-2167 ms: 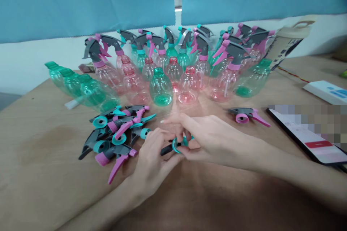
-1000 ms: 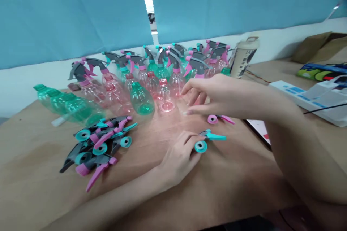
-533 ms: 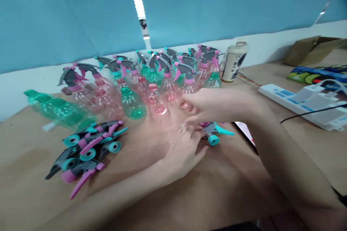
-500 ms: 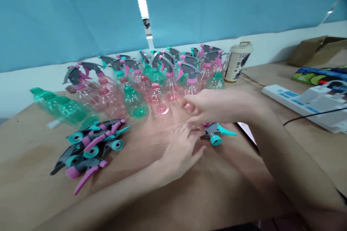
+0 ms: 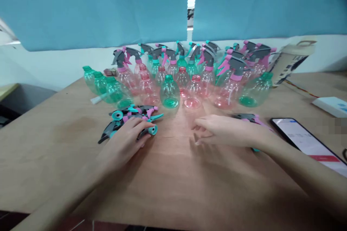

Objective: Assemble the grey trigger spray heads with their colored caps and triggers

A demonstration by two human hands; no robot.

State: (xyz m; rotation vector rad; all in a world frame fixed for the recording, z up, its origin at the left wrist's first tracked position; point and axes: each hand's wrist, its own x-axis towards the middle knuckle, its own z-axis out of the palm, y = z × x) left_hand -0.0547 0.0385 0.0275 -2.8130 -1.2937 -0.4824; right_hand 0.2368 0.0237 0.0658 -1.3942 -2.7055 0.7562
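My left hand [image 5: 127,139] is at the pile of loose trigger spray heads [image 5: 118,115] on the table. Its thumb and index finger close around a grey trigger spray head with a teal collar [image 5: 153,130]. Over the bare middle of the table is my right hand [image 5: 217,130], empty, fingers loosely bent and thumb apart. Beyond it stand bottles without heads, among them a green bottle [image 5: 170,94] and a clear pink bottle [image 5: 193,94]. Partly hidden behind the right hand lies another grey and pink spray head [image 5: 248,116].
Rows of bottles fitted with spray heads [image 5: 208,65] stand along the back. Several green bottles [image 5: 112,88] stand at the left. On the right are a phone [image 5: 306,140], a cream tumbler [image 5: 291,61] and a white power strip [image 5: 332,105].
The view has swung left. My left hand has moved from beside the right hand to the spray head pile and closed on one. My right hand has come away from the bottles.
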